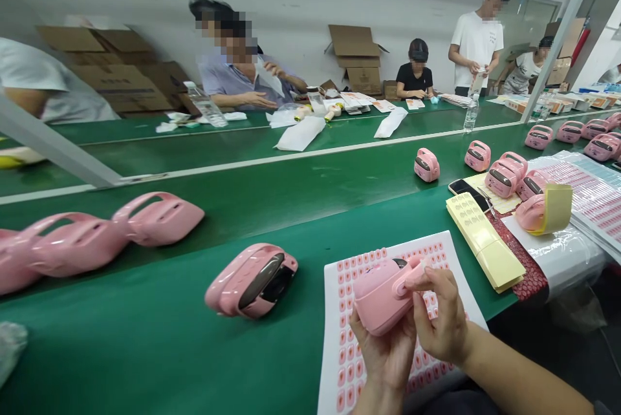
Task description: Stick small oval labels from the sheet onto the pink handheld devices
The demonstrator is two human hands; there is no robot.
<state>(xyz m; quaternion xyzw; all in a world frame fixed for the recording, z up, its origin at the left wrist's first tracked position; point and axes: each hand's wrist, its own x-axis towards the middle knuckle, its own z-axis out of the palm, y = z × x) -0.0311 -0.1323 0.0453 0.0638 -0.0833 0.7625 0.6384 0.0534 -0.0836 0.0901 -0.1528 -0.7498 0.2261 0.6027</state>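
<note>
My left hand (391, 353) is wrapped from below round a pink plastic device with a carry handle (381, 302), tilted with one side end turned towards me. My right hand (444, 318) presses thumb and forefinger together against that end, beside the round foot of the handle. Whatever lies between those fingertips is too small to make out. Under both hands lies a white sheet of pink stickers (342, 363), several rows of them. Left of the sheet stands another pink device (252, 279) with a dark glossy window.
More pink devices stand in a row at left (160, 218) and at right (504, 172). Yellow label sheets (485, 244), a phone (458, 187) and stacked sticker sheets (592, 189) lie to the right. A metal post (563, 33) rises there. Several people sit or stand across the green table (160, 337).
</note>
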